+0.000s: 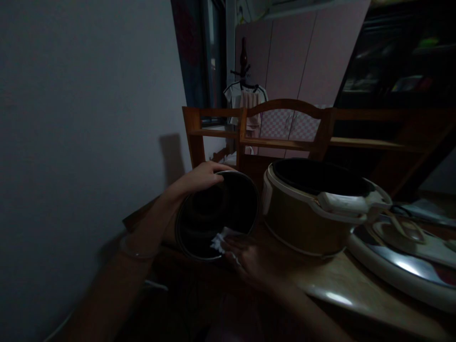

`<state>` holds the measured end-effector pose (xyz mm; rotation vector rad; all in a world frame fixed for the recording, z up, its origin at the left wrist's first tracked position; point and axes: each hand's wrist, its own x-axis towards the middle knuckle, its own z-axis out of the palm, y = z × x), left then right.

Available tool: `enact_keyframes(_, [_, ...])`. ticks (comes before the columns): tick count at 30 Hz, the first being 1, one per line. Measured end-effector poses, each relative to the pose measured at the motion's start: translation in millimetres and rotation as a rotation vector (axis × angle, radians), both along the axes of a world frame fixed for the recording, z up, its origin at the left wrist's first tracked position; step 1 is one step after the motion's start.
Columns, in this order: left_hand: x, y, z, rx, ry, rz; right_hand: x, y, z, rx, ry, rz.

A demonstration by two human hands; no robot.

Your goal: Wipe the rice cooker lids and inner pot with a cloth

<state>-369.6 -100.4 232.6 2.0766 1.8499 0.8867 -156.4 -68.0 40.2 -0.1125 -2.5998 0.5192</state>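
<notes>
Left hand [204, 176] grips the upper-left rim of the dark pot [235, 204], thumb just inside the mouth, fingers over the outside. Pot is tipped on its side, opening toward the person, left of the cooker body [302, 221] and near it. Too dark under the pot to tell whether it rests on the table [320, 273] or is held up.

Right hand [245, 256] holds a crumpled white cloth [220, 240] — could be tissue — bunched under the fingers, at the lower rim of the pot; exact contact is blurred.

Cooker body stands upright on the table, top uncovered, dark inside, pale handle at the front. Big pale lid [402, 259] with a shiny band lies right of it. Wooden shelf unit [285, 143] behind — pink cabinet [288, 61] beyond that.
</notes>
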Motion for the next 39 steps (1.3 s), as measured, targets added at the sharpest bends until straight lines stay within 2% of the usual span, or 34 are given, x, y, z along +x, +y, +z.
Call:
enact_keyframes(6, [11,13,0.0,0.001,0.074,-0.009,9,27,10,0.306,0.011,-0.155])
enact_keyframes(12, [17,19,4.0,-0.036,0.111,0.004,6,40,1,0.447,0.05,-0.232])
enact_keyframes(15, [15,20,5.5,-0.059,0.086,-0.006,4,40,-1,0.454,0.055,-0.247])
enact_keyframes(22, [13,26,4.4,-0.091,-0.017,-0.141,2,28,-3,0.363,0.047,-0.28])
enact_keyframes(26, [15,30,5.8,-0.134,-0.047,-0.162,4,14,-4,0.199,0.003,-0.256])
enact_keyframes(31, [11,35,7.0,-0.152,-0.04,-0.176,8,4,0,-0.041,-0.081,-0.138])
enact_keyframes(34, [8,36,6.6,-0.125,-0.008,-0.153,9,9,3,0.019,-0.053,-0.105])
enact_keyframes(39, [5,30,5.7,-0.09,0.018,-0.127,9,30,6,0.332,-0.045,-0.161])
